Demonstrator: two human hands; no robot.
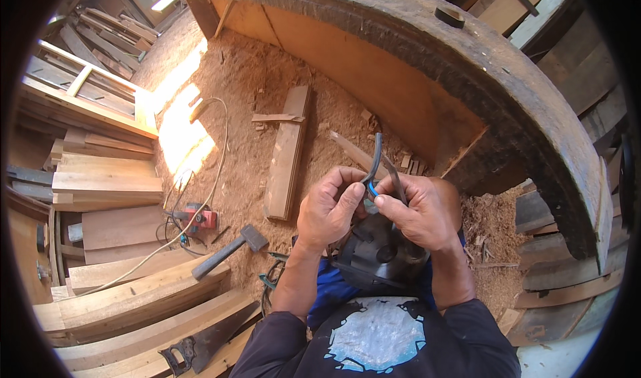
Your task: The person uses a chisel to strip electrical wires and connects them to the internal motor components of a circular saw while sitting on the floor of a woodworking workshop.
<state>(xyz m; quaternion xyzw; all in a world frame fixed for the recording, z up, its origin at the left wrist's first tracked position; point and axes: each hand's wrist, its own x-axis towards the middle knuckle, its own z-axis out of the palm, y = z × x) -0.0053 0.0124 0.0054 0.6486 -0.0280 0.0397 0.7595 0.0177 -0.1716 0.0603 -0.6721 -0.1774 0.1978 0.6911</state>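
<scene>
The black cable point(378, 148) (probably light, pliable) is pinched by the left grip point(334, 204), its blue core point(372, 189) by the right grip point(422, 211); best held there.

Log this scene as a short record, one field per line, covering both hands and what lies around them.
Left hand: pinching a dark cable
Right hand: gripping the same cable by its blue strand
In lap: black object, kind unclear
Left side: hammer, handsaw, red power tool
Floor: wood shavings, stacked boards
Ahead: large curved structure, black ring on top
</scene>
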